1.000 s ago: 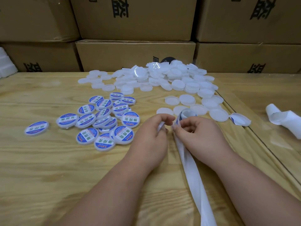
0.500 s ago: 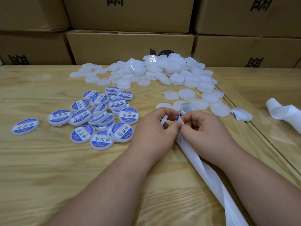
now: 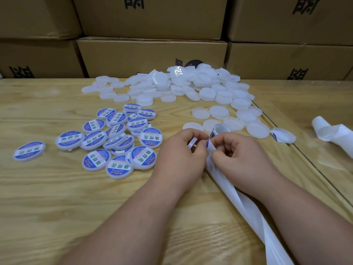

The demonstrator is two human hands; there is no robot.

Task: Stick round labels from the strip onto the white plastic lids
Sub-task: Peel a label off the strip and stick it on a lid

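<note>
Between the two forearms, low in the middle of the table (image 3: 47,188), the hands meet over the label strip (image 3: 235,196). The left hand (image 3: 183,152) has its fingers curled, thumb and forefinger pinching what looks like the white edge of a lid or of the backing — too hidden to say which. The right hand (image 3: 238,152) is curled too, its fingertips (image 3: 214,150) nipping the strip just where a blue-edged round label (image 3: 208,143) shows at the fold. Above the knuckles the strip curls over into a small loop; below the hands its spent white backing trails off toward the near right corner.

By the look of it, the step in hand is peeling — getting one label free of the backing before it goes on a lid. The next move calls for lifting that label clean without creasing it, then centring it on a bare lid and pressing it flat.

Just beyond the hands lie a few bare white lids (image 3: 219,112) laid flat, and behind them a large heap of unlabelled lids (image 3: 181,85). To the left sits the cluster of labelled lids (image 3: 118,138), overlapping one another, one lying apart at the far left. A loose label piece (image 3: 282,135) lies to the right, crumpled backing (image 3: 332,132) further right, cardboard boxes (image 3: 152,54) stacked behind.
</note>
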